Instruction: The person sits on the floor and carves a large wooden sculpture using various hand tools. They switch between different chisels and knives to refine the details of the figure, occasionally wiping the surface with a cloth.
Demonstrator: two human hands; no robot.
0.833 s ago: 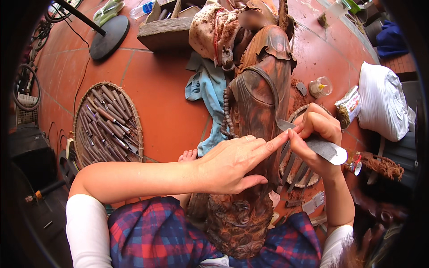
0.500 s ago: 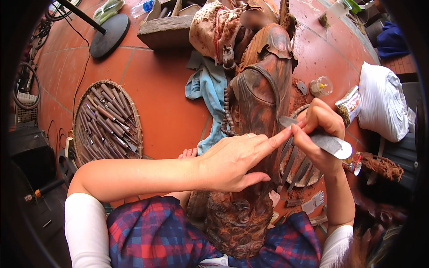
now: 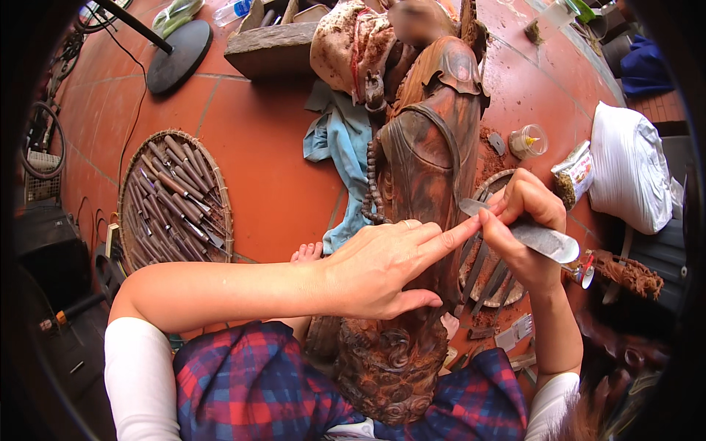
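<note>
A carved dark reddish-brown wooden statue (image 3: 423, 158) lies lengthwise before me, its curly carved base (image 3: 390, 367) between my legs. My right hand (image 3: 526, 217) pinches a flat grey metal scraper (image 3: 546, 242), whose rounded narrow end points left at the statue's right edge. My left hand (image 3: 386, 264) reaches across the statue, palm down. Its fingers are stretched out, with the index fingertip against the scraper near the right fingertips. Whether the left hand presses on the wood beneath it cannot be seen.
A round basket of carving chisels (image 3: 176, 202) sits left on the red tiled floor. To the right, partly behind my right hand, is a round tray of files (image 3: 474, 275). Nearby are a small jar (image 3: 528, 141), a white sack (image 3: 632, 169) and a light-blue cloth (image 3: 346, 147).
The scraper and my right hand have shifted slightly downward, and the blade's tilt has changed a little. My left index finger stays against it.
</note>
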